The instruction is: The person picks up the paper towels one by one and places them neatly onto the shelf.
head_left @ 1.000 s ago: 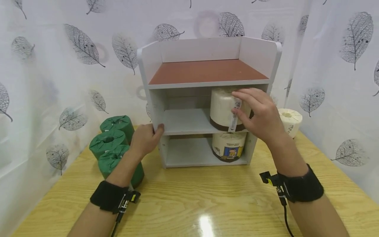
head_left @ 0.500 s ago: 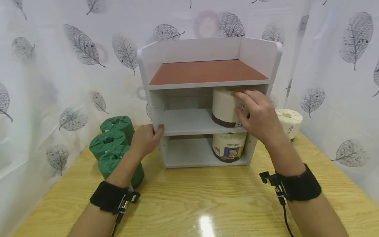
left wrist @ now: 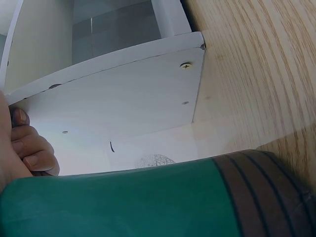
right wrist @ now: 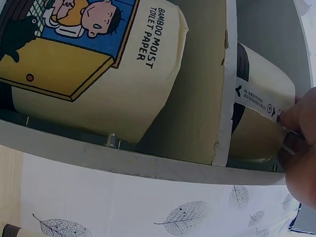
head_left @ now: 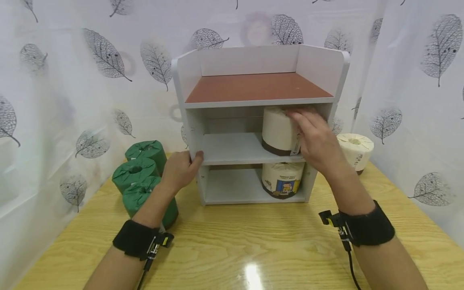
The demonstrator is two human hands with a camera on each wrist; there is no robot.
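In the head view, a cream toilet paper roll [head_left: 278,131] with a brown base stands on the middle shelf of a small white shelf unit [head_left: 232,147], at the right side. My right hand [head_left: 319,141] holds it at its upper right edge. In the right wrist view, fingertips [right wrist: 295,121] meet the roll beside a white label strip. My left hand [head_left: 180,171] grips the unit's left side panel, thumb in front. Its curled fingers [left wrist: 33,148] lie along the panel's outer face in the left wrist view.
Below, a printed cream roll [head_left: 280,180] stands on the bottom shelf. Several green wrapped rolls [head_left: 134,171] stand left of the unit. Another cream roll [head_left: 355,151] is to the right. A leaf-patterned curtain [head_left: 108,100] surrounds the wooden table [head_left: 224,241].
My right hand has moved the roll slightly right and deeper into the middle shelf, turning it so its label strip faces further right. My left hand keeps its grip on the panel.
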